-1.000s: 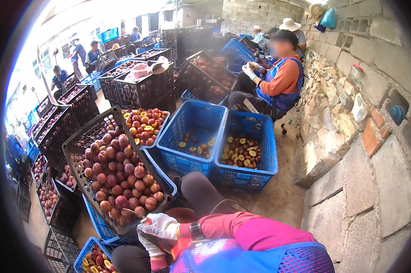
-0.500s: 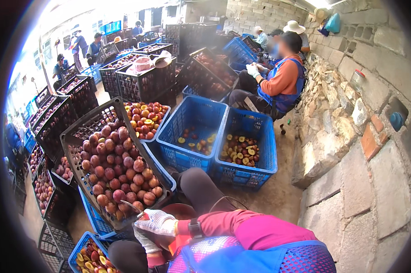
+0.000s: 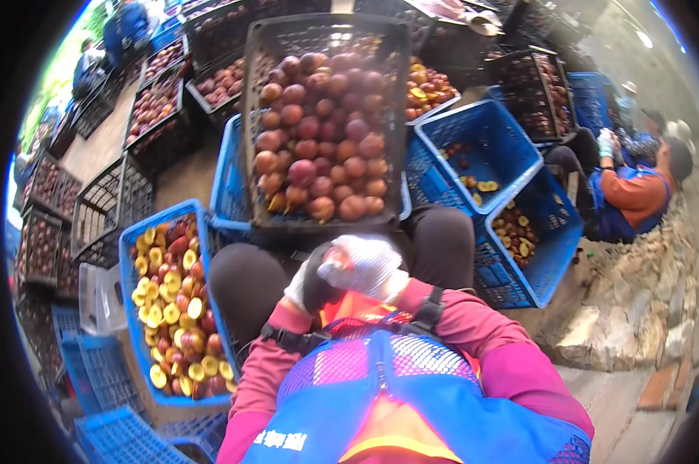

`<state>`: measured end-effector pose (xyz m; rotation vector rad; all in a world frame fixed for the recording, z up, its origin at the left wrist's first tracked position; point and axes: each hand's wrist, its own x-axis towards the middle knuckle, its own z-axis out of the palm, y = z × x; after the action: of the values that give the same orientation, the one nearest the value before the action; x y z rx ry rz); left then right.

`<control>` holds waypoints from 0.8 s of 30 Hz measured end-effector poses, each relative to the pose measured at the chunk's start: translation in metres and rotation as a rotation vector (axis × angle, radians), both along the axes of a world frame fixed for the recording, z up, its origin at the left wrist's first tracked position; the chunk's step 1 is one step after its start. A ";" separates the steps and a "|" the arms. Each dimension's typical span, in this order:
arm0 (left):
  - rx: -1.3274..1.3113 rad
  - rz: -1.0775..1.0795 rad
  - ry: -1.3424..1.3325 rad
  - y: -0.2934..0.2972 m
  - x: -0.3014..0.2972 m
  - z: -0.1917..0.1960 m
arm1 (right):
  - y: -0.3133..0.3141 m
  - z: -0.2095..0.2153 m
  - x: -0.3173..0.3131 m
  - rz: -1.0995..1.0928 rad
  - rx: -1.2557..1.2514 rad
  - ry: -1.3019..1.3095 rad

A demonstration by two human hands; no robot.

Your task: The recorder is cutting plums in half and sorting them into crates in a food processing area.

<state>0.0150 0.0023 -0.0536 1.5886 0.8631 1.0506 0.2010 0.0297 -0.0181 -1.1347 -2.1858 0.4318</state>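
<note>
My two gloved hands meet in front of my chest, just this side of a black crate (image 3: 250,139) full of whole plums (image 3: 318,147). The left hand (image 3: 315,280), in a glove with a dark palm, has its fingers closed. Over it curls the right hand (image 3: 369,267) in a white knit glove, its fingers also closed. A blurred reddish patch shows where they meet, and I cannot make out what they hold. The black crate is tilted toward me on a blue crate (image 3: 229,174). To my left stands a blue crate (image 3: 126,267) of halved plums (image 3: 175,309) with yellow flesh.
Two blue crates (image 3: 512,116) (image 3: 562,255) with some cut plums stand beyond my right knee. A seated person (image 3: 632,197) in an orange top works at the far right. Black crates of plums (image 3: 156,108) crowd the left and back. A rough stone wall (image 3: 628,309) runs along the right.
My view has swung left and down, so the plum crate now sits straight ahead. Both hands have drawn back from the crate's near edge toward my chest and closed together.
</note>
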 end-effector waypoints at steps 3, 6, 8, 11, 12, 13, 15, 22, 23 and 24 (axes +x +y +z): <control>-0.241 0.048 -0.172 -0.004 -0.009 -0.003 | 0.016 0.007 0.008 0.105 -0.549 0.333; -0.228 0.169 -0.260 0.000 -0.005 -0.024 | 0.031 0.005 0.018 -0.055 -1.045 0.815; -0.171 0.214 -0.258 0.002 0.001 -0.019 | 0.053 -0.017 0.029 -0.074 -0.962 0.773; -0.202 0.154 -0.323 0.008 0.005 -0.022 | 0.101 -0.050 0.053 -0.059 -0.745 0.642; -0.320 0.120 -0.441 0.007 0.000 -0.031 | 0.110 -0.031 0.051 -0.141 -0.790 0.547; -0.590 0.019 -0.730 0.007 -0.013 -0.041 | 0.115 -0.012 0.046 -0.217 -0.842 0.444; -0.690 0.067 -0.817 0.003 -0.034 -0.042 | 0.125 0.012 0.049 -0.304 -0.888 0.429; -0.131 1.001 0.116 -0.051 -0.192 0.033 | 0.110 -0.039 0.112 0.058 -0.409 0.541; -0.146 1.111 0.186 -0.056 -0.207 0.058 | 0.103 -0.040 0.117 0.044 -0.491 0.586; -0.096 1.230 0.565 -0.069 -0.234 0.067 | 0.096 -0.041 0.117 0.038 -0.532 0.606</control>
<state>-0.2195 -0.0666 0.0134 1.1972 2.4012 1.3049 0.3182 0.1256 -0.0588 -1.0383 -1.5933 1.2489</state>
